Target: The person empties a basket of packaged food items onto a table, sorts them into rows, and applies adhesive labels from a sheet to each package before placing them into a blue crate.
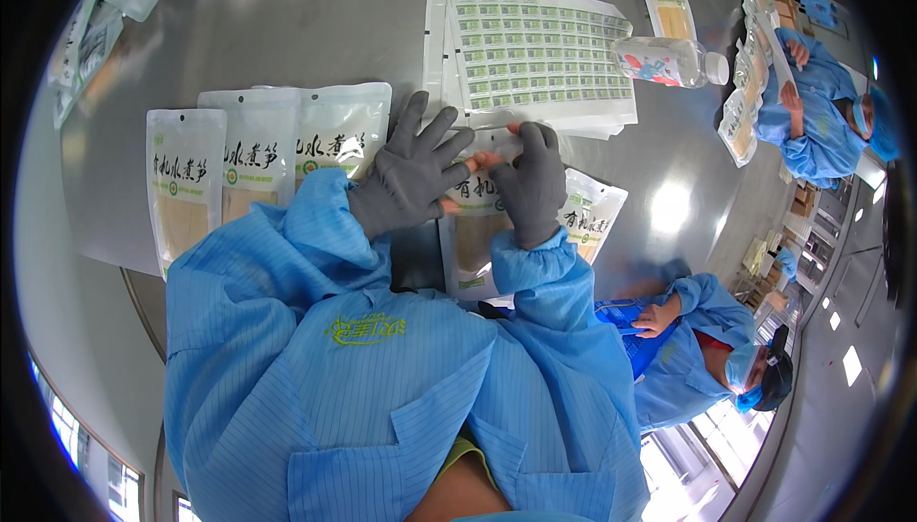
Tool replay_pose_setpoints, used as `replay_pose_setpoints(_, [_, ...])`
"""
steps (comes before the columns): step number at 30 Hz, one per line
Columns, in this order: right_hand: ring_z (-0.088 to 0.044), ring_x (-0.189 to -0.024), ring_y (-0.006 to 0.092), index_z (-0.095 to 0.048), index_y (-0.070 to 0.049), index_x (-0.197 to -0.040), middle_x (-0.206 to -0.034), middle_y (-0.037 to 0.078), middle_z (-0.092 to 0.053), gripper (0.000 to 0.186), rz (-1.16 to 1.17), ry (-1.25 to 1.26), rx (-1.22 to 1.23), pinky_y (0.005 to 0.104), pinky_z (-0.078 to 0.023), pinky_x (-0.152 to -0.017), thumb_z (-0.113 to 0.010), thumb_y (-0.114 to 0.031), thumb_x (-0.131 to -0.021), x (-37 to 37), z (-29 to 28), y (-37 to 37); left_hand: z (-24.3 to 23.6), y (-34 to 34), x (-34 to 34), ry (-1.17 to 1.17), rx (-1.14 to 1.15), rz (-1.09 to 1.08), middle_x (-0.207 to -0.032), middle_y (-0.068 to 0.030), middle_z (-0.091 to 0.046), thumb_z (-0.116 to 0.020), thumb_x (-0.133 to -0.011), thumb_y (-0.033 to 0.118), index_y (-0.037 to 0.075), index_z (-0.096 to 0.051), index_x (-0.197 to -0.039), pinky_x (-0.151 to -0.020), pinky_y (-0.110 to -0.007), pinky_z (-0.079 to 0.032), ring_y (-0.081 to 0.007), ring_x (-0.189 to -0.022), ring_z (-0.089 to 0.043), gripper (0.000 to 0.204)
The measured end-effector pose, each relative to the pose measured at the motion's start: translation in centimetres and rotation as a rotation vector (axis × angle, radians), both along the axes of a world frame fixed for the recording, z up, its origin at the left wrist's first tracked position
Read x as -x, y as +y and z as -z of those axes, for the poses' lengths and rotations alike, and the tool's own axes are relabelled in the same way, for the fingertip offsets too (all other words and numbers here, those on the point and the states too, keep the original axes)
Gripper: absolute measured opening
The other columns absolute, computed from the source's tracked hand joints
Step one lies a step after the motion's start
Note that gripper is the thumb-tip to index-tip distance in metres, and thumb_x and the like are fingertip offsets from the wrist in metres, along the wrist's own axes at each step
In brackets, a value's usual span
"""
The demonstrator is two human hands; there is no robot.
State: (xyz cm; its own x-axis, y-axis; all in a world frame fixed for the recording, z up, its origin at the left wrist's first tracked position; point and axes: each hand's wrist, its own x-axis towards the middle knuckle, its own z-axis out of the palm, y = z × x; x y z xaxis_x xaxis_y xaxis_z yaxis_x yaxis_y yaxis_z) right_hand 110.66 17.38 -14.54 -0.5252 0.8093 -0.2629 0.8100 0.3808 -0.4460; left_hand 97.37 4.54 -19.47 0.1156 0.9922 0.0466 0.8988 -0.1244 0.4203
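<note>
Head view: on the metal table (306,40), a printed pouch (473,247) lay beneath both gloved hands, the left hand (409,176) fanned wide over its left edge, the right hand (531,178) partly curled, its grip impossible to tell; beyond lay green label sheets (535,49), with a clear bottle (669,63) at their right edge

left of the label sheets (540,44), bare steel table (315,25) gives wide passage beyond three pouches (253,154). a bottle (659,62) across the sheets' right edge blocks that side; lower right of them, steel opens past a single pouch (594,212). below them, left hand (411,173) and right hand (530,178) crowd the way.
</note>
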Motion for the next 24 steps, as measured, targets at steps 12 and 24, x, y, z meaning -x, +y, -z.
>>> replay_pose_setpoints(12, [-0.064,-0.089,0.0375,-0.056,-0.013,-0.103,-0.107,0.011,-0.059,0.044,-0.274,0.035,0.088,0.0461,-0.053,-0.073,-0.081,-0.018,-0.068,-1.1,2.2,4.4,-2.2,-0.4,0.1,0.142,-0.054,0.025,-0.134,-0.0142,-0.051,-0.067,-0.074,0.048,0.011,-0.065,-0.114,-0.112,-0.066,-0.014,-0.0362,-0.134,-0.034,0.055])
replay_pose_setpoints(24, [-0.061,-0.1,0.0372,-0.052,-0.015,-0.114,-0.115,0.015,-0.052,0.063,-0.151,-0.032,0.16,0.0472,-0.051,-0.08,-0.083,-0.022,-0.06,-1.7,1.9,3.7,-1.6,-0.3,-0.8,0.144,-0.131,0.04,-0.132,-0.0131,-0.05,-0.072,-0.071,0.045,0.008,-0.066,-0.107,-0.113,-0.064,-0.015,-0.0379,-0.132,-0.033,0.052])
